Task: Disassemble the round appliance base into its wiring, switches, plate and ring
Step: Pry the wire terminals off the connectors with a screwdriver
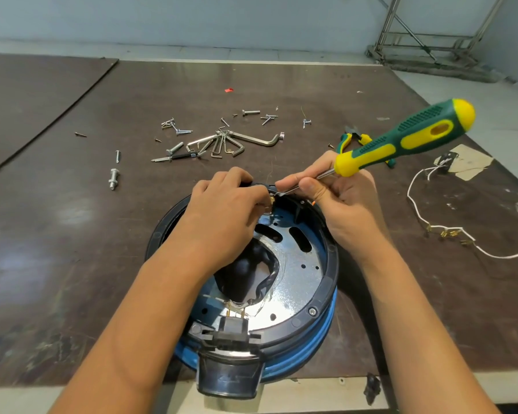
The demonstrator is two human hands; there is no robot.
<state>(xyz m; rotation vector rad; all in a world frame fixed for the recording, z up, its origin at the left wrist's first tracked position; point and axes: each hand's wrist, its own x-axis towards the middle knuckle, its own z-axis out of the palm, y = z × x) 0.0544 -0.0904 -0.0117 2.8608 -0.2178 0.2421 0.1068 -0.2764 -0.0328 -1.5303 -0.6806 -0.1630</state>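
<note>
The round appliance base (pixel 320 321) lies open side up near the table's front edge, with a black ring (pixel 331 264) around a shiny metal plate (pixel 293 282). A black plug socket (pixel 232 330) sits at its near rim. My left hand (pixel 222 213) pinches a small brass part at the far rim. My right hand (pixel 338 201) grips the metal shaft of a green and yellow screwdriver (pixel 407 137), whose tip reaches the same spot. White removed wiring (pixel 431 225) with brass terminals lies to the right.
Hex keys (pixel 231 143), loose screws and bolts (pixel 114 177) are scattered behind the base. Green-handled pliers (pixel 353 138) lie behind the screwdriver. A small black part (pixel 371 388) rests at the front edge. A metal frame (pixel 425 40) stands on the floor at the far right.
</note>
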